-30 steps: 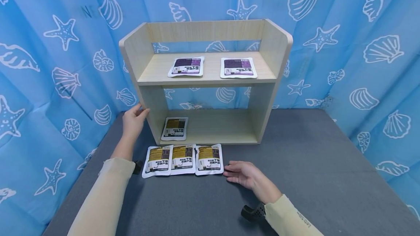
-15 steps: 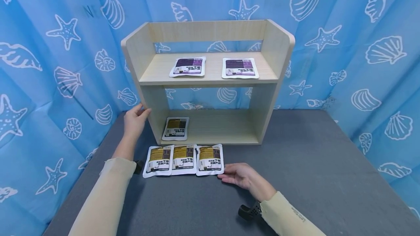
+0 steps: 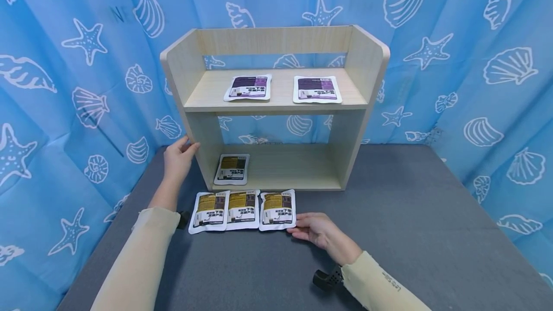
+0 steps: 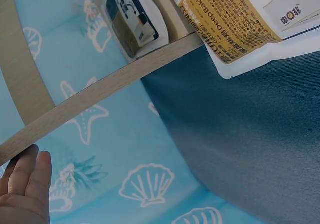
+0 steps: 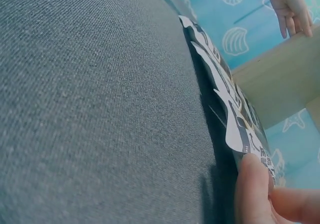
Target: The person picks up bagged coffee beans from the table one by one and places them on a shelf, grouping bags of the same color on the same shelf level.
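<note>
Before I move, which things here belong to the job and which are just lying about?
Likely the job:
four flat yellow-and-white pouches, one shelved
pale wooden two-tier shelf
left hand, resting on its left side
right hand, touching the rightmost pouch

Apparently just about:
two flat purple-and-white pouches, untouched on the upper tier
blue curtain with white shells

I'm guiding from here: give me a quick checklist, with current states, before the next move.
1. Right hand at the right gold packet: ok, touching its lower right corner.
2. Firm pinch there: cannot tell.
3. Left hand at the shelf: ok, on its left side edge.
4. Left gold packet and middle gold packet apart: not ok, edges meet or overlap.
5. Shelved gold packet to one side: ok, lower left.
</note>
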`<action>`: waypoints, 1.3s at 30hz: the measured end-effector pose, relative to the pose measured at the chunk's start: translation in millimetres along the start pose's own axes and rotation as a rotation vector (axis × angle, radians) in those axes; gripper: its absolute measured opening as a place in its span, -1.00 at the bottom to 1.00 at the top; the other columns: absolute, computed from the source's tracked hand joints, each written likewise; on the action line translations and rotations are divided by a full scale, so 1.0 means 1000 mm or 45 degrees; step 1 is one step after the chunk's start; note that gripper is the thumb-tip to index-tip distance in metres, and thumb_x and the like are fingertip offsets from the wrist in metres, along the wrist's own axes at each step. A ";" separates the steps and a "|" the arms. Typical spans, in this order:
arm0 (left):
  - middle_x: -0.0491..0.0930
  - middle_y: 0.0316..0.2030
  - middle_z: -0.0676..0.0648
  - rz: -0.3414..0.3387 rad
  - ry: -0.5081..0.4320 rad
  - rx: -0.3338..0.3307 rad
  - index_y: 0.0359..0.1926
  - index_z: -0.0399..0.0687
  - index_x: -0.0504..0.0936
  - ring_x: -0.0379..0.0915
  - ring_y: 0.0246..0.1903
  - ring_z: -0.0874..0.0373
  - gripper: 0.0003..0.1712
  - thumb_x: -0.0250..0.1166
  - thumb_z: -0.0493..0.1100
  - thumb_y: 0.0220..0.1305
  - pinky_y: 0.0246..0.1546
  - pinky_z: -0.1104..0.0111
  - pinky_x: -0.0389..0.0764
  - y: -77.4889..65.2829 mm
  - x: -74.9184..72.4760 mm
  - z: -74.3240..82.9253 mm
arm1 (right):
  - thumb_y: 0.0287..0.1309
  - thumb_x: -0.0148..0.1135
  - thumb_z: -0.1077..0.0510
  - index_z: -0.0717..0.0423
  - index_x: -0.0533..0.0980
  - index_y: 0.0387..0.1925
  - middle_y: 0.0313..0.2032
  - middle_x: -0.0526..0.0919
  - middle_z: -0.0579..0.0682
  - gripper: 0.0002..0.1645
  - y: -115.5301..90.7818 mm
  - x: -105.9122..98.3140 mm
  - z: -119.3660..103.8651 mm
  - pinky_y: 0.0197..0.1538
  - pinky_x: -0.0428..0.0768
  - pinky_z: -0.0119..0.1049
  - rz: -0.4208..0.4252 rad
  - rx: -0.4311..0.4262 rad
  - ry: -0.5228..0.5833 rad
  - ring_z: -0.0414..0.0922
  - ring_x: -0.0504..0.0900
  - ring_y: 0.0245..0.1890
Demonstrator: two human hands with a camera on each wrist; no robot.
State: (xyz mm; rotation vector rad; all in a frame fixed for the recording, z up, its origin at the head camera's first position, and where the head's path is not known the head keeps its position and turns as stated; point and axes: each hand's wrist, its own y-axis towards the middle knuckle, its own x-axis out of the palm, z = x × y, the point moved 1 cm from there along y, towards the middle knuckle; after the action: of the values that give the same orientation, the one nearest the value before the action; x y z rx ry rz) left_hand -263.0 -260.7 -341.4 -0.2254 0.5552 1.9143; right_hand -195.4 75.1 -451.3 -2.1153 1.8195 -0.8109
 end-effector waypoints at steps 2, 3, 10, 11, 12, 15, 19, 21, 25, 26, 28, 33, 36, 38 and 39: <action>0.48 0.20 -0.25 -0.001 -0.001 0.004 0.29 -0.21 0.46 0.43 0.17 -0.13 -0.55 0.14 -0.19 0.44 0.16 0.04 0.47 0.000 0.000 0.000 | 0.27 -0.08 0.54 0.57 0.34 0.16 -0.22 0.65 0.27 -0.58 -0.001 0.000 -0.001 -0.35 0.69 -0.36 0.021 -0.006 -0.004 -0.10 0.68 -0.42; 0.49 0.20 -0.25 0.000 -0.003 0.005 0.29 -0.21 0.46 0.43 0.17 -0.13 -0.55 0.14 -0.19 0.44 0.16 0.04 0.47 0.000 0.000 0.000 | 0.26 -0.08 0.55 0.58 0.34 0.16 -0.23 0.64 0.27 -0.58 -0.001 0.000 -0.001 -0.35 0.68 -0.36 0.022 -0.010 0.000 -0.09 0.68 -0.43; 0.49 0.20 -0.25 0.001 0.000 -0.002 0.29 -0.20 0.46 0.44 0.17 -0.13 -0.55 0.15 -0.19 0.44 0.16 0.05 0.47 0.000 -0.001 0.000 | 0.26 -0.10 0.55 0.57 0.33 0.08 -0.36 0.64 0.15 -0.65 0.001 -0.004 -0.011 -0.38 0.68 -0.37 -0.034 -0.040 0.027 -0.12 0.68 -0.47; 0.48 0.20 -0.25 0.001 -0.001 -0.005 0.30 -0.20 0.45 0.44 0.17 -0.13 -0.55 0.14 -0.19 0.44 0.16 0.05 0.47 0.000 -0.001 0.000 | 0.27 -0.10 0.55 0.56 0.34 0.08 -0.37 0.64 0.14 -0.65 0.001 -0.004 -0.013 -0.38 0.68 -0.37 -0.035 -0.042 0.028 -0.13 0.68 -0.48; 0.48 0.21 -0.25 -0.001 -0.001 -0.008 0.30 -0.20 0.45 0.43 0.17 -0.13 -0.54 0.14 -0.19 0.44 0.16 0.05 0.47 0.000 -0.001 0.000 | 0.27 -0.11 0.55 0.56 0.33 0.08 -0.37 0.64 0.14 -0.65 0.002 -0.004 -0.015 -0.37 0.68 -0.37 -0.035 -0.039 0.033 -0.12 0.68 -0.47; 0.47 0.21 -0.25 -0.007 -0.005 -0.015 0.30 -0.20 0.44 0.43 0.18 -0.13 -0.54 0.14 -0.19 0.45 0.16 0.05 0.47 0.001 -0.001 0.000 | 0.29 -0.10 0.53 0.54 0.34 0.12 -0.32 0.64 0.16 -0.63 0.004 -0.003 -0.021 -0.36 0.69 -0.35 -0.017 -0.026 0.039 -0.12 0.69 -0.46; 0.48 0.21 -0.25 -0.015 -0.003 -0.019 0.31 -0.19 0.44 0.43 0.17 -0.12 -0.54 0.13 -0.18 0.45 0.14 0.05 0.49 0.001 0.000 -0.001 | 0.34 -0.08 0.48 0.50 0.35 0.19 -0.23 0.64 0.21 -0.60 0.007 -0.001 -0.026 -0.33 0.69 -0.34 0.026 -0.001 0.027 -0.11 0.69 -0.43; 0.49 0.20 -0.25 -0.015 0.001 -0.020 0.31 -0.18 0.44 0.44 0.16 -0.12 -0.54 0.13 -0.17 0.45 0.13 0.05 0.49 0.001 0.000 -0.001 | 0.36 -0.09 0.47 0.50 0.33 0.21 -0.20 0.62 0.23 -0.59 0.009 -0.001 -0.028 -0.31 0.69 -0.34 0.020 0.004 0.029 -0.11 0.69 -0.42; 0.50 0.18 -0.25 -0.012 0.005 -0.016 0.30 -0.18 0.45 0.46 0.14 -0.12 -0.55 0.13 -0.17 0.45 0.11 0.04 0.51 0.001 0.000 -0.002 | 0.39 -0.11 0.44 0.48 0.31 0.24 -0.16 0.60 0.26 -0.58 0.013 0.001 -0.031 -0.30 0.69 -0.36 0.006 0.011 0.032 -0.12 0.68 -0.41; 0.50 0.18 -0.25 -0.010 0.006 -0.014 0.30 -0.18 0.46 0.46 0.14 -0.12 -0.55 0.14 -0.17 0.45 0.11 0.04 0.51 0.002 0.000 -0.002 | 0.37 -0.10 0.45 0.48 0.31 0.23 -0.16 0.60 0.25 -0.57 0.014 0.002 -0.032 -0.30 0.69 -0.36 0.007 0.014 0.037 -0.12 0.68 -0.41; 0.51 0.18 -0.25 -0.007 0.006 -0.010 0.29 -0.18 0.46 0.46 0.13 -0.12 -0.55 0.14 -0.17 0.45 0.11 0.04 0.51 0.002 0.000 -0.002 | 0.37 -0.09 0.46 0.47 0.32 0.23 -0.16 0.61 0.25 -0.58 0.017 0.004 -0.034 -0.31 0.69 -0.36 0.010 0.026 0.038 -0.12 0.68 -0.42; 0.50 0.19 -0.24 -0.007 0.009 -0.007 0.30 -0.17 0.45 0.46 0.15 -0.11 -0.55 0.14 -0.17 0.45 0.11 0.05 0.51 0.001 0.000 -0.003 | 0.34 -0.09 0.49 0.47 0.32 0.23 -0.18 0.62 0.23 -0.56 0.024 0.009 -0.038 -0.32 0.69 -0.36 -0.001 0.033 0.059 -0.12 0.68 -0.43; 0.50 0.19 -0.24 -0.008 0.006 -0.010 0.30 -0.17 0.45 0.45 0.15 -0.10 -0.54 0.13 -0.17 0.45 0.12 0.06 0.50 0.001 0.000 -0.002 | 0.33 -0.08 0.49 0.46 0.31 0.25 -0.13 0.61 0.27 -0.54 0.028 0.012 -0.041 -0.32 0.69 -0.36 0.003 0.027 0.067 -0.12 0.68 -0.43; 0.50 0.19 -0.24 -0.006 0.007 -0.013 0.30 -0.16 0.45 0.45 0.15 -0.11 -0.54 0.14 -0.17 0.45 0.13 0.06 0.50 0.001 0.000 -0.002 | 0.33 -0.08 0.49 0.46 0.30 0.26 -0.10 0.59 0.28 -0.53 0.030 0.013 -0.042 -0.32 0.69 -0.36 0.006 0.023 0.069 -0.11 0.67 -0.42; 0.50 0.19 -0.24 -0.005 0.009 -0.015 0.31 -0.16 0.45 0.45 0.15 -0.10 -0.54 0.14 -0.16 0.45 0.12 0.06 0.50 0.001 0.000 -0.002 | 0.33 -0.08 0.49 0.46 0.30 0.26 -0.08 0.58 0.30 -0.53 0.031 0.014 -0.043 -0.31 0.69 -0.35 0.007 0.022 0.072 -0.11 0.67 -0.41</action>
State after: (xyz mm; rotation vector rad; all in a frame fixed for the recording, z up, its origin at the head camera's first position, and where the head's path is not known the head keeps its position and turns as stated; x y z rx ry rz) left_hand -263.8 -261.3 -342.9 -0.2404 0.5479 1.9137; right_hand -243.5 62.7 -428.1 -2.0959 1.8384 -0.8906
